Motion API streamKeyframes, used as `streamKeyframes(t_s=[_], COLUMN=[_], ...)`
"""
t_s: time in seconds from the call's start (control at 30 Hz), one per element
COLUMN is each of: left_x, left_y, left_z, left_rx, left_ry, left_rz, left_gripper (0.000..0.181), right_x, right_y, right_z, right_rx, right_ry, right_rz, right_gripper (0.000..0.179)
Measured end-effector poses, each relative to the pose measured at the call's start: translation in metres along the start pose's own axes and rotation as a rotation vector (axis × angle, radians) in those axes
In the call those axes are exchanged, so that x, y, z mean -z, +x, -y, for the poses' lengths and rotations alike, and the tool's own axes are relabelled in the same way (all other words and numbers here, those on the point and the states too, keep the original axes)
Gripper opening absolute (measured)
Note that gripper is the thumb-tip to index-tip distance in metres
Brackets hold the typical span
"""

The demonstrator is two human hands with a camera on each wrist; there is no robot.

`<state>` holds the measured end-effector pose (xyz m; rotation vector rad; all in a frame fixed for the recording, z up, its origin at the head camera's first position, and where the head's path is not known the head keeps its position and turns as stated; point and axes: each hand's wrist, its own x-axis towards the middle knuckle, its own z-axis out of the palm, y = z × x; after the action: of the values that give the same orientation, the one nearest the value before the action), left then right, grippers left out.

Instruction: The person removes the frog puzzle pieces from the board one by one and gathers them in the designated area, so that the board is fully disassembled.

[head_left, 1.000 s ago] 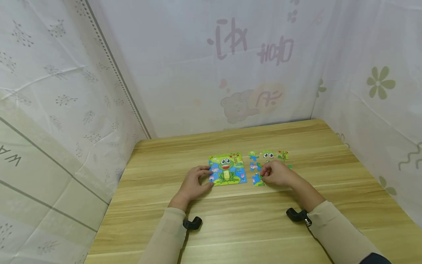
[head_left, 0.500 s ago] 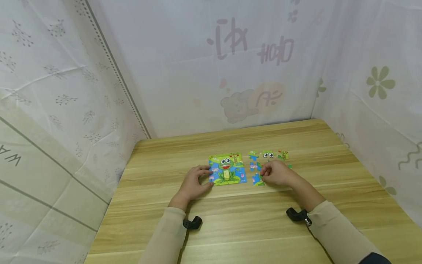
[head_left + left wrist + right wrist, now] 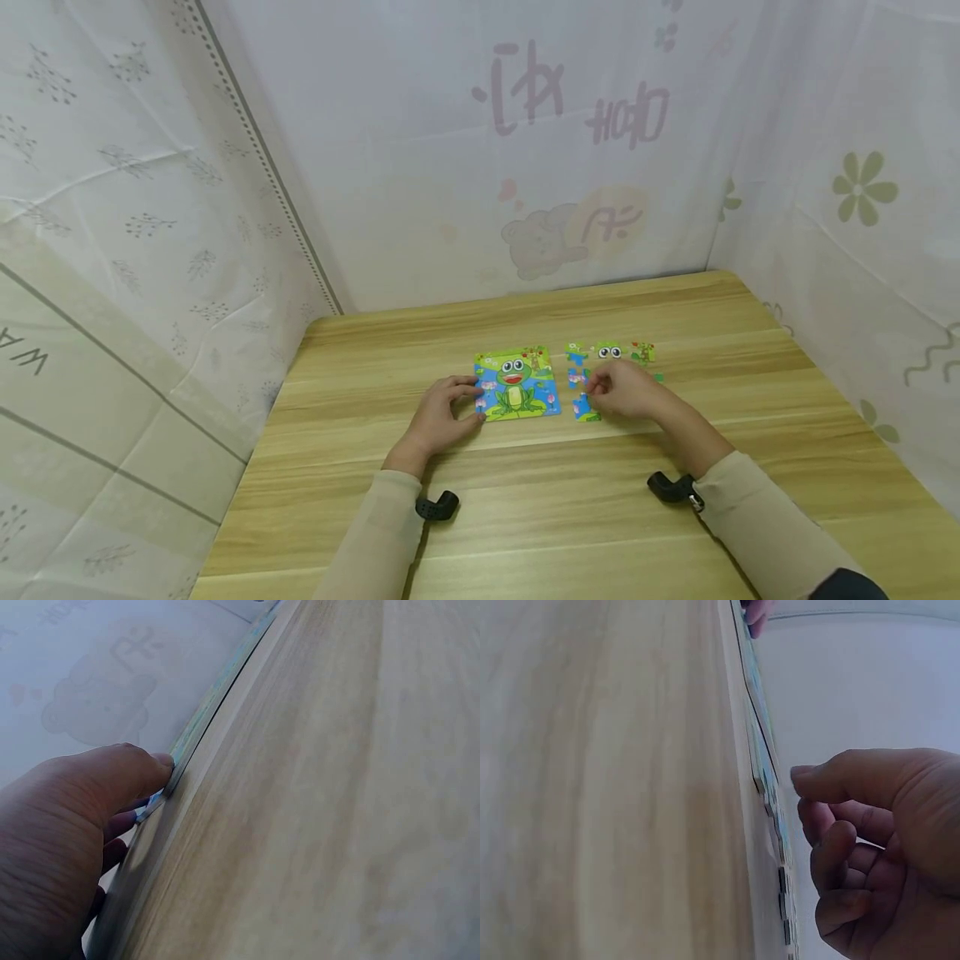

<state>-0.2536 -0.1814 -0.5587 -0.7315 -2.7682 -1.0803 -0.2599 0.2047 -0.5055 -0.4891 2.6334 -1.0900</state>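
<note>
A frog picture board (image 3: 517,392) lies flat on the table in front of me. My left hand (image 3: 442,415) rests at its left side, fingers on the edge and thumb by the near corner. In the left wrist view my left thumb (image 3: 154,771) touches the board's edge. To the right lie several loose jigsaw pieces, among them a frog-eyes piece (image 3: 609,352) and a blue corner piece (image 3: 582,408). Above these my right hand (image 3: 628,389) hovers with fingers loosely bent, hiding some pieces. Nothing shows between its thumb and fingers in the right wrist view.
The wooden table (image 3: 540,517) has its far edge close to a pale printed curtain (image 3: 420,167). More patterned cloth hangs at left and right. Black wrist bands (image 3: 438,507) sit on both forearms. A jigsaw piece with red dots (image 3: 643,351) lies at the far right of the group.
My right hand has shifted slightly left and away from me, off the near pieces. The left hand and the frog picture board stay where they were.
</note>
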Motion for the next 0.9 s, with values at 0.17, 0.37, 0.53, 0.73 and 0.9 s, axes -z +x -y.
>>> streamKeyframes(t_s=[0.17, 0.37, 0.53, 0.73, 0.9], left_x=[-0.001, 0.0, -0.001, -0.002, -0.002], left_y=[0.0, 0.0, 0.0, 0.0, 0.0], left_z=[0.0, -0.001, 0.0, 0.001, 0.001], left_rx=[0.006, -0.004, -0.011, -0.013, -0.016], left_ry=[-0.002, -0.009, -0.006, 0.0, 0.005], left_rz=[-0.002, -0.011, -0.017, -0.019, -0.019], left_gripper=[0.039, 0.038, 0.038, 0.038, 0.037], right_x=[-0.004, -0.009, -0.015, -0.023, -0.029], right_y=[0.006, 0.013, 0.02, 0.026, 0.034], right_z=[0.007, 0.02, 0.028, 0.036, 0.042], right_rx=[0.028, 0.059, 0.058, 0.055, 0.069], right_ry=[-0.006, -0.008, -0.031, -0.025, 0.001], right_rz=[0.004, 0.025, 0.038, 0.068, 0.099], right_gripper=[0.005, 0.007, 0.012, 0.018, 0.026])
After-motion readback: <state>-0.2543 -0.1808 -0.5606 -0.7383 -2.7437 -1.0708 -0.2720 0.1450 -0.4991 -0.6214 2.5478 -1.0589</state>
